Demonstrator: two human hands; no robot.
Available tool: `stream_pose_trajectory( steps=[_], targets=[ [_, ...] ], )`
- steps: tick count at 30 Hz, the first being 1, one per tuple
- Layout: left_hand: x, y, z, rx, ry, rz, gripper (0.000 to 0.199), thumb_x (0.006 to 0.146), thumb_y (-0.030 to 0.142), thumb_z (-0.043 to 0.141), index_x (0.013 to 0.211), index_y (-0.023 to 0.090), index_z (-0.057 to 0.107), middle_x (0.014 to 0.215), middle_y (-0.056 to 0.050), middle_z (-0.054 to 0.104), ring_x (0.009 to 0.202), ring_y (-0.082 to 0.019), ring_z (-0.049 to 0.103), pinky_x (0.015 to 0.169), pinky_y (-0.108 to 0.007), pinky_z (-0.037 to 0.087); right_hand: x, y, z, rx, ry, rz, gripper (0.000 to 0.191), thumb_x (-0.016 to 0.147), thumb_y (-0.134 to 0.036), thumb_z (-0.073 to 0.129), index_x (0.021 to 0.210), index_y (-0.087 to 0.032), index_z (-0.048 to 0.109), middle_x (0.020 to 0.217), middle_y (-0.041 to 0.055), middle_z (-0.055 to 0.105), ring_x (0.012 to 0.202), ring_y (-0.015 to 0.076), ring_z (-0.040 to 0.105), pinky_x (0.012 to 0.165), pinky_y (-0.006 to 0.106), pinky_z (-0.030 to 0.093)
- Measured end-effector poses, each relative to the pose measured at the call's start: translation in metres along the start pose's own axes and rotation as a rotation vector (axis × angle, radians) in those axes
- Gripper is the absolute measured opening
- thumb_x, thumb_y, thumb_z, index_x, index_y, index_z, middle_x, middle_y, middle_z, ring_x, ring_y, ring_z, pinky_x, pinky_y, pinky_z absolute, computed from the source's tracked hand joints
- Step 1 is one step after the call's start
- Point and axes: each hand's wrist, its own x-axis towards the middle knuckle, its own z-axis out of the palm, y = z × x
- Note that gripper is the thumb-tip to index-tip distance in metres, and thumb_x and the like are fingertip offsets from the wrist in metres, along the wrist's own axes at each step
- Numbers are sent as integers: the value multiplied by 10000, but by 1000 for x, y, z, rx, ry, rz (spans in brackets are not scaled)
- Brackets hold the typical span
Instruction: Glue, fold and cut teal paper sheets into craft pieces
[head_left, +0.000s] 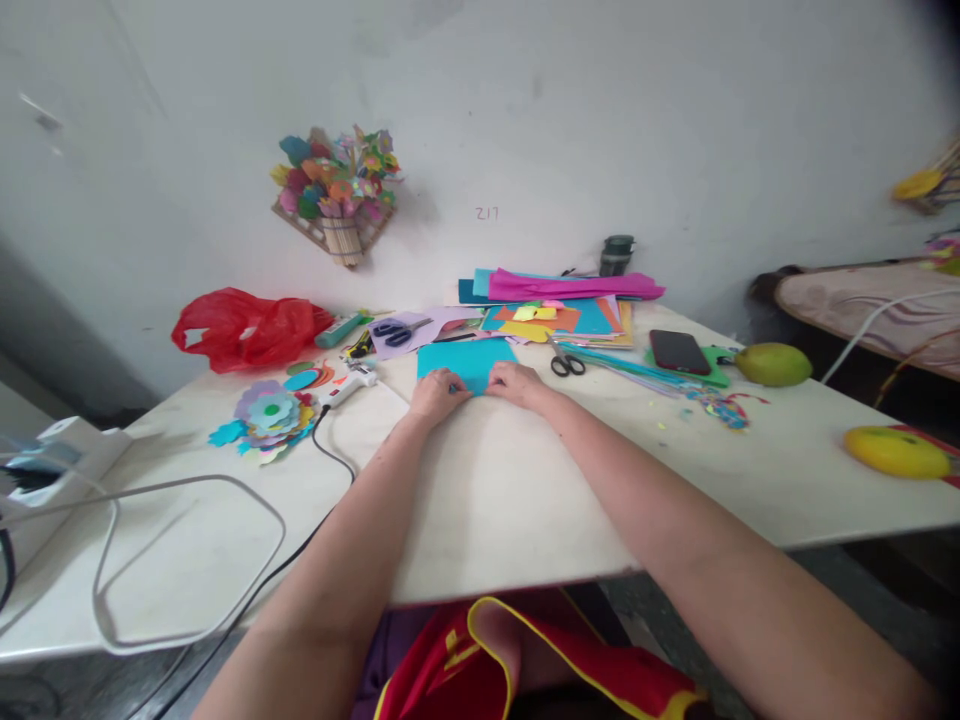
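A sheet of blue paper (466, 360) lies on the white table (495, 500) in front of me. My left hand (441, 393) grips its near left edge, with fingers curled at the paper. At the near right edge my right hand (516, 384) pinches the same sheet. The two hands are a small gap apart, both resting low over the table. Just right of my right hand lie black-handled scissors (568, 362). Left of my left hand is a white glue gun (346, 388) with a black cord.
Flower-shaped paper cutouts (270, 412) are stacked at left, near a red plastic bag (247, 328). Colored sheets (577, 318) lie at the back. A phone (679, 352), a green mango (774, 364) and a yellow mango (896, 452) sit right. A looped cable (281, 530) crosses the left side.
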Motion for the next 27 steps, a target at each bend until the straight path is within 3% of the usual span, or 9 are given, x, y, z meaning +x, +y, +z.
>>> stream_pose_trajectory(
  steps=[8,15,19,27],
  targets=[
    [3,-2,3,-18,-28,-67,188,704,380,590,719,207,660,876,-40,598,789,-163,541,710,-265,415,1,-1,4,-15,19,15,163,807,-322,514,785,-209,630,985,18,590,930,146,523,678,214,364],
    [4,-1,3,-18,-38,-86,179,708,369,589,715,203,654,922,-48,599,829,-180,543,752,-286,416,2,1,10,1,47,13,247,779,-445,533,766,-211,612,960,20,577,906,157,516,654,226,363],
    [4,-1,3,-20,-42,-85,181,712,369,585,702,199,649,948,-48,604,862,-186,538,775,-292,412,2,1,11,21,59,-12,198,770,-402,569,784,-210,617,954,17,577,892,142,516,667,215,363],
    [3,2,2,-2,-41,-78,174,715,344,575,710,190,655,967,-65,603,926,-209,517,843,-317,390,6,-4,9,54,16,122,226,771,-414,565,740,-200,631,968,23,600,867,135,540,653,199,368]
  ],
)
